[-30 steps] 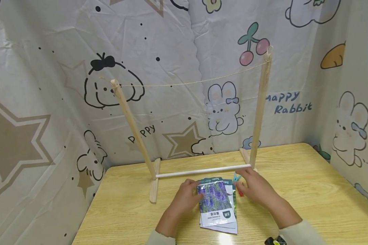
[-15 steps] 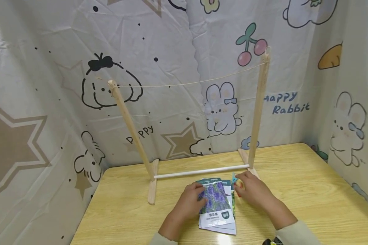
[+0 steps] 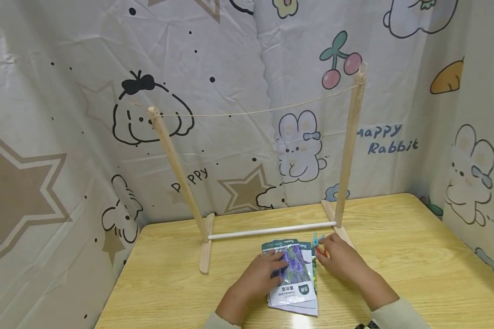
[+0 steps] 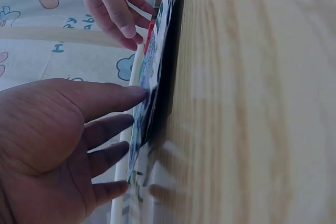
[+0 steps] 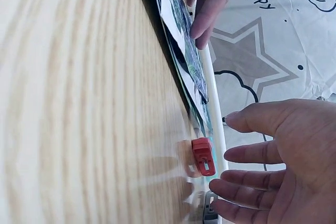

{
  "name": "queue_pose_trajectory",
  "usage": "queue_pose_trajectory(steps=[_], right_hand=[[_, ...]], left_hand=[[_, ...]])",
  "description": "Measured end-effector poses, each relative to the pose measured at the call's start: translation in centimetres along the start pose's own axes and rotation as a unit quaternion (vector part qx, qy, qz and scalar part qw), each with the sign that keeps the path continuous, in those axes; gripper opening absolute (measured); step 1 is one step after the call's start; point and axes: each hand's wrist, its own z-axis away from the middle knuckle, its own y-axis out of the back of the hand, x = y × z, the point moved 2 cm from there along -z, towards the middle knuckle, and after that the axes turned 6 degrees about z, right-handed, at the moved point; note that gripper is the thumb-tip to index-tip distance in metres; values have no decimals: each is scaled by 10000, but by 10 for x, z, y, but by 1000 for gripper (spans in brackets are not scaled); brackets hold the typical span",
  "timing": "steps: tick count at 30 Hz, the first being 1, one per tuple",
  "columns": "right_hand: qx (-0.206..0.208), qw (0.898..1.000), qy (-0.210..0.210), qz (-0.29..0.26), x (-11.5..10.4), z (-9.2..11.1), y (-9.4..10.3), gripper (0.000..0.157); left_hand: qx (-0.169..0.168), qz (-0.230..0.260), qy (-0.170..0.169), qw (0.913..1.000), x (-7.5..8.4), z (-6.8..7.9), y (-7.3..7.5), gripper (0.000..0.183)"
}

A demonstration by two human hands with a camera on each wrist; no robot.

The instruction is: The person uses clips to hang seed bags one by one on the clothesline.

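Packet (image 3: 295, 272), flat glossy rectangle with purple-flower print, tops an overlapping stack (image 3: 306, 310) on yellow wood-grained surface (image 3: 160, 292). Left hand (image 3: 260, 276) rests on it, released, fingers loosely extended. Right hand (image 3: 342, 257), likewise slack and released, beside small red plastic clip (image 5: 203, 158) and light-blue plastic clip (image 3: 315, 239).

Head view looks forward and down over the tabletop (image 3: 169, 283); wrist views, low, close and tipped sideways, share the packets (image 3: 294, 274).

Seed packets (image 3: 293, 276) on table (image 3: 164, 292) | clips (image 5: 203, 157) right of packets | rod (image 3: 271, 230) behind | 2 posts (image 3: 177, 169) at rod ends
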Motion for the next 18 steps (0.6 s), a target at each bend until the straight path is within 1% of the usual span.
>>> queue_pose_trajectory(steps=[3, 6, 9, 12, 15, 18], right_hand=[[-100, 9999, -43, -47, 1, 0, -1, 47], [-234, 9996, -113, -116, 1, 0, -3, 48], [-307, 9993, -163, -165, 2, 0, -4, 49], [-317, 9991, -215, -195, 3, -1, -6, 48], [-280, 9991, -244, -203, 4, -1, -7, 47], [-250, 9992, -247, -176, 5, -1, -8, 46]], left_hand=[[-154, -48, 151, 9998, 1, 0, -2, 46], [-187, -66, 332, 9993, 2, 2, -1, 48], [-98, -92, 451, 9989, 3, 3, 0, 49], [14, -291, 519, 9982, 4, 4, 1, 50], [134, -595, 593, 9964, 3, 5, 1, 52], [227, -736, 736, 9943, 1, 6, 2, 54]])
